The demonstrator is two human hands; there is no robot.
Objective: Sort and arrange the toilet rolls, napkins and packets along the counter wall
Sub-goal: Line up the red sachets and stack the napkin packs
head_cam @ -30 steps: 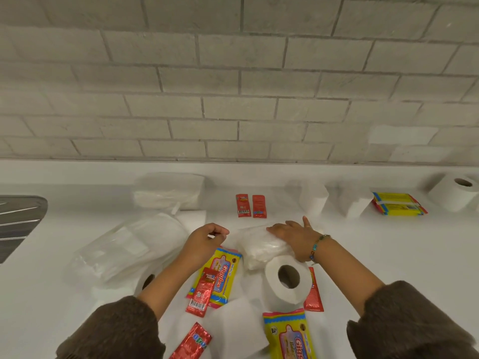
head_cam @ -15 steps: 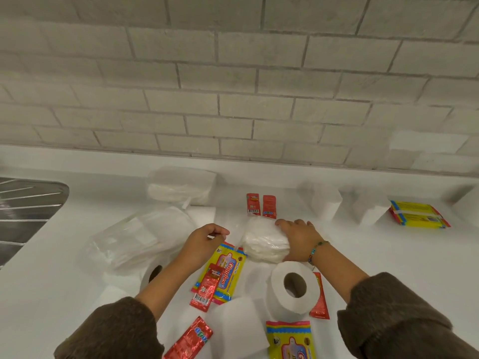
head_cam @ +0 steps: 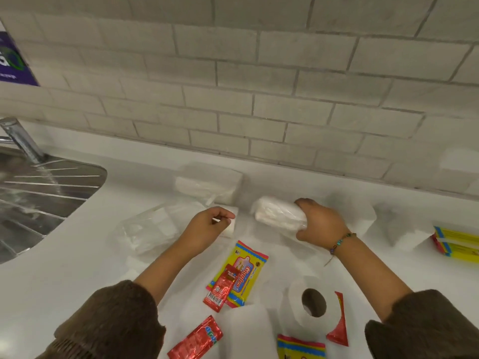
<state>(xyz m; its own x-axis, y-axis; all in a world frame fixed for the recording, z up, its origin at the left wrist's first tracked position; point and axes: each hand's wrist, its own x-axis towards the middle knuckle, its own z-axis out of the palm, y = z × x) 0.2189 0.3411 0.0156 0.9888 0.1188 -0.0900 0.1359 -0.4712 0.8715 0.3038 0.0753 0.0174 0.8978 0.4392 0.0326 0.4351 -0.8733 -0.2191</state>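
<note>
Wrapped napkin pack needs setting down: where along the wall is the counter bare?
Bare: the wall strip between the sink and the napkin stack. Right of that stack, the napkin pack in the right hand hides the counter. Crowded: around the toilet roll and Giggles packet.

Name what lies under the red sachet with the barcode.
The sachet lies on a yellow packet, which rests on the counter. The packet's lower left part is covered and cannot be seen.

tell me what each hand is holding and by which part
The right hand grips the wrapped napkin pack by its right end, fingers curled round it. The left hand is curled; whether it pinches anything cannot be told.
</note>
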